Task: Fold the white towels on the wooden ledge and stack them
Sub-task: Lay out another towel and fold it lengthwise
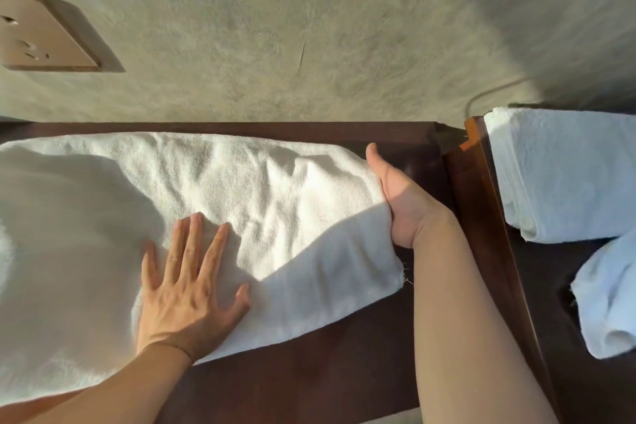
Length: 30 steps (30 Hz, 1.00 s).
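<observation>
White towel (213, 189) spread lengthwise along the dark wooden ledge (327, 365), rumpled in the middle, half in sunlight and half in shadow. Near edge draped toward the viewer on the left, right end lying short of the ledge's end, a few loose threads at its near right corner.

Left hand (187, 289) laid flat on the towel, palm down, fingers straight and spread, thumb out to the right, pressing the cloth against the ledge. Thin dark band around the left wrist.

Right hand (399, 203) at the towel's right end, palm turned toward the cloth, thumb up and pointing at the wall, fingers tucked beneath the towel's edge and hidden there. Gripping the end of the towel, so far as can be seen; exact curl of the fingers cannot be told. Forearm reaching in from the lower right across the ledge.

To the right, beyond a raised wooden edge, a folded white towel (564, 172) lying on a second dark surface (537, 286), folds facing the viewer. Just in front of it, a rolled white towel (609, 299), touching or nearly touching the folded one, partly cut off by the frame.

Behind the ledge, a rough plastered wall (309, 27). Beige wall socket (44, 34) at the upper left. Thin cord (488, 93) running down the wall near the ledge's right end.
</observation>
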Each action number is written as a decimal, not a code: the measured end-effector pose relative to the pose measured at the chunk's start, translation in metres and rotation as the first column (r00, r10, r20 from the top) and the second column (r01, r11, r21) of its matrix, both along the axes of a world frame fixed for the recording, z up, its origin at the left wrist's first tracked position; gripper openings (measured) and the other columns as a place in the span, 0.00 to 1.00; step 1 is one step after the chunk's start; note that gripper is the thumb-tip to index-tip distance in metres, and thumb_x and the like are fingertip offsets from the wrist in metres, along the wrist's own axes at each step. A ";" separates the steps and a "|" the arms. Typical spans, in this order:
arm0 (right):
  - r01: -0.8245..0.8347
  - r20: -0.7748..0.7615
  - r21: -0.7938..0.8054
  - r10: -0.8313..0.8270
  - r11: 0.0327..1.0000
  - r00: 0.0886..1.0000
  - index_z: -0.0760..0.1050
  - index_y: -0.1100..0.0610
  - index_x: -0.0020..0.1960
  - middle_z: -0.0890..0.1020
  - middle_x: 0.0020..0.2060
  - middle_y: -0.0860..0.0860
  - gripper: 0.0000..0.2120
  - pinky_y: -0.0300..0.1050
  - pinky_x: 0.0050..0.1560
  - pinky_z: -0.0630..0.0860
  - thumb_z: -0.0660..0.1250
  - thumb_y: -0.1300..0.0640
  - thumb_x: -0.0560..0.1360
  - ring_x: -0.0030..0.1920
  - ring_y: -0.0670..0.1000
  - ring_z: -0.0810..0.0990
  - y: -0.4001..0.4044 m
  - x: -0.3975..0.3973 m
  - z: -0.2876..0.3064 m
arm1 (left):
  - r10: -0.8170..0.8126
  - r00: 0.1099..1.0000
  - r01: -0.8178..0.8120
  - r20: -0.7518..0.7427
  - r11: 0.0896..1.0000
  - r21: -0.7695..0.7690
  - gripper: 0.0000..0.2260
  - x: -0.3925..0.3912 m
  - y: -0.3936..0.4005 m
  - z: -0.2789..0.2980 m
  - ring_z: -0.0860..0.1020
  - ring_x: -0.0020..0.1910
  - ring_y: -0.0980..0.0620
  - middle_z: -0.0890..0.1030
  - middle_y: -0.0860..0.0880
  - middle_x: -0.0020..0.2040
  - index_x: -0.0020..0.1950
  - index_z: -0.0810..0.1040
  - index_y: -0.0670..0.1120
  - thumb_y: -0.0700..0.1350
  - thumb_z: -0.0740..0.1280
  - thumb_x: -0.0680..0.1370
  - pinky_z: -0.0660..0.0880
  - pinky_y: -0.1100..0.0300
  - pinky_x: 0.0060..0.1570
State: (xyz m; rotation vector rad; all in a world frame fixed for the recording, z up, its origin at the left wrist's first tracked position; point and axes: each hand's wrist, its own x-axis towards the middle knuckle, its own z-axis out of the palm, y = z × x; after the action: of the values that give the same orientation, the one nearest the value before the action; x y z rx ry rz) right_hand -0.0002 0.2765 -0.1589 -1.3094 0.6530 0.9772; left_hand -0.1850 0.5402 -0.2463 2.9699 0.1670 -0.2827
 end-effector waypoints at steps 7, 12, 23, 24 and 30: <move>-0.180 0.038 -0.019 0.181 0.983 0.983 0.84 0.55 0.56 0.86 0.55 0.55 0.16 0.51 0.63 0.77 0.73 0.47 0.73 0.56 0.54 0.85 0.000 0.001 0.011 | -0.001 1.000 0.001 0.002 1.000 -0.013 0.42 0.000 0.000 -0.001 0.46 0.82 0.48 0.48 0.47 0.84 0.83 0.52 0.54 0.68 0.56 0.73 0.48 0.34 0.76; -0.115 0.252 0.005 0.110 0.993 0.961 0.80 0.62 0.64 0.83 0.60 0.59 0.26 0.57 0.65 0.77 0.78 0.62 0.67 0.62 0.60 0.81 -0.019 0.016 0.014 | -0.006 1.000 0.006 0.014 0.999 -0.034 0.41 -0.001 -0.001 0.000 0.48 0.82 0.47 0.50 0.46 0.84 0.83 0.55 0.53 0.68 0.57 0.72 0.47 0.34 0.76; 0.356 0.372 -0.552 -0.160 0.754 0.914 0.73 0.56 0.62 0.79 0.57 0.53 0.29 0.58 0.57 0.80 0.70 0.37 0.70 0.57 0.56 0.79 -0.004 0.022 -0.034 | -0.016 1.000 0.015 -0.014 0.999 -0.033 0.41 0.000 0.000 0.001 0.48 0.82 0.47 0.50 0.47 0.84 0.82 0.57 0.52 0.69 0.57 0.72 0.47 0.35 0.76; 0.294 0.334 -0.624 -0.093 0.724 0.938 0.70 0.58 0.63 0.77 0.55 0.52 0.34 0.55 0.51 0.82 0.69 0.32 0.70 0.53 0.54 0.78 -0.003 0.019 -0.034 | -0.016 1.000 0.015 -0.018 0.999 -0.035 0.41 0.000 0.001 0.001 0.48 0.82 0.47 0.50 0.47 0.84 0.82 0.57 0.52 0.69 0.57 0.72 0.47 0.35 0.76; -0.065 0.161 -0.629 0.211 0.775 0.964 0.71 0.59 0.71 0.78 0.55 0.48 0.40 0.45 0.51 0.70 0.68 0.30 0.72 0.53 0.50 0.78 0.004 0.017 -0.010 | -0.008 1.000 0.008 -0.006 0.999 -0.047 0.41 0.001 0.000 0.001 0.49 0.82 0.47 0.50 0.47 0.83 0.82 0.58 0.52 0.68 0.57 0.71 0.46 0.35 0.76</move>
State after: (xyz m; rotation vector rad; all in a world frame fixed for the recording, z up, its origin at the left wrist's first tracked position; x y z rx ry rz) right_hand 0.0166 0.2809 -0.1693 -2.0506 0.7405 0.7296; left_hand -0.1844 0.5401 -0.2455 2.9240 0.1473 -0.2927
